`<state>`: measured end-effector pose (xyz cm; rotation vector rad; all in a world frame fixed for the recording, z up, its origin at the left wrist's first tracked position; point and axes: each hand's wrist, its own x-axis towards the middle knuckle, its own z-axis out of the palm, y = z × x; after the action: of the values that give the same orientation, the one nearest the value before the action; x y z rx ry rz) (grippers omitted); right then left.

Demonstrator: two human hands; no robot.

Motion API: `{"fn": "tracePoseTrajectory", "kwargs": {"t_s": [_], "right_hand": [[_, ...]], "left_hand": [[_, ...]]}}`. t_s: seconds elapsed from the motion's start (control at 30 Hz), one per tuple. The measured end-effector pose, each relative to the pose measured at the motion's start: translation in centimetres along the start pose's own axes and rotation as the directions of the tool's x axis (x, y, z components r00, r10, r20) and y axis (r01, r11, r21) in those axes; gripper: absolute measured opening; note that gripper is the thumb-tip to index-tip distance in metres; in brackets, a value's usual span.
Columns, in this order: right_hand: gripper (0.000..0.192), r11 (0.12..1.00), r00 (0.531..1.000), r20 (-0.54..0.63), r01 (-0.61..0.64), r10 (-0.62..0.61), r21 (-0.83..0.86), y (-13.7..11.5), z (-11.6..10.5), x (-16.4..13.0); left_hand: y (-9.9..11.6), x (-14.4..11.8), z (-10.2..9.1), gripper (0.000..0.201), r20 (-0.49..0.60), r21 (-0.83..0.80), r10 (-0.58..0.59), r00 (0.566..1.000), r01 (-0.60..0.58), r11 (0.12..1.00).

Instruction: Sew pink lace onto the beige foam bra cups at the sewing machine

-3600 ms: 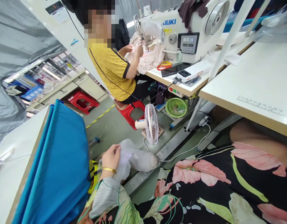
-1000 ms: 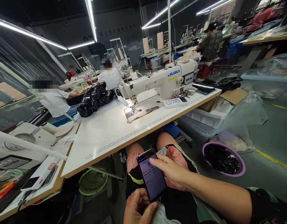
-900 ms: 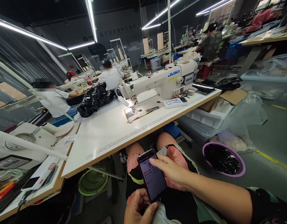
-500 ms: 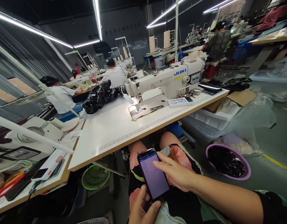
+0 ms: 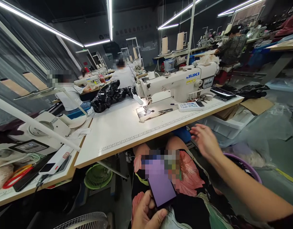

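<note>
My left hand [image 5: 146,213] grips the lower end of a phone [image 5: 162,186] with a lit purple screen, held over my lap in a floral garment. My right hand [image 5: 205,140] is off the phone, raised to the right with fingers spread, just below the front edge of the white sewing table [image 5: 117,130]. A white JUKI sewing machine [image 5: 179,84] stands on that table, its needle area lit. Scissors [image 5: 165,110] lie beside the needle plate.
A black plastic bag [image 5: 108,95] lies at the table's far left corner. A remote-like white device [image 5: 190,106] sits near the machine. A purple basin [image 5: 246,163] and plastic bins [image 5: 229,122] stand to my right, a green basket [image 5: 97,176] and fan [image 5: 86,221] to my left. Other people sew at tables behind.
My right hand has lifted off the phone screen and moved up and to the right, fingers apart. The view has shifted slightly; the left hand still holds the phone.
</note>
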<state>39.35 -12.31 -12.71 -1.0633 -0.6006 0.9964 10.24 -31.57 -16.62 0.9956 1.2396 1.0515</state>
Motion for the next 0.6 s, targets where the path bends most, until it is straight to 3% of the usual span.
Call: {"fn": "tracePoseTrajectory", "kwargs": {"t_s": [0.03, 0.1, 0.2, 0.37, 0.53, 0.6], "right_hand": [[0.016, 0.999, 0.988, -0.153, 0.027, -0.023, 0.024, -0.7, -1.3, 2.6], [0.010, 0.997, 0.920, -0.389, 0.063, -0.042, 0.042, -2.3, -3.9, 7.6], [0.012, 0.997, 0.822, -0.570, 0.030, 0.012, 0.065, -4.7, -7.1, 13.4], [0.024, 0.993, 0.830, -0.555, 0.006, 0.060, 0.116, -5.7, -9.2, 18.8], [0.025, 0.993, 0.884, -0.466, 0.018, 0.037, 0.113, -3.7, -8.3, 21.9], [0.018, 0.994, 0.874, -0.485, 0.081, -0.034, 0.076, -3.0, -7.7, 22.7]], "left_hand": [[0.1, 0.0, 0.1, 0.069, 0.022, -0.021, 0.012, 1.000, -0.012, 1.000], [0.3, 0.1, 0.3, 0.067, 0.071, -0.071, 0.030, 0.997, -0.025, 0.997], [0.6, 0.3, 0.6, 0.064, 0.117, -0.147, 0.034, 0.993, -0.017, 0.989], [0.0, 0.6, 0.9, 0.058, 0.102, -0.142, 0.026, 0.994, -0.011, 0.990], [-1.2, 0.5, 1.1, 0.056, 0.038, -0.155, 0.028, 0.999, -0.022, 0.988], [-1.3, 0.5, 1.4, 0.054, 0.018, -0.178, 0.014, 1.000, -0.011, 0.984]]}}
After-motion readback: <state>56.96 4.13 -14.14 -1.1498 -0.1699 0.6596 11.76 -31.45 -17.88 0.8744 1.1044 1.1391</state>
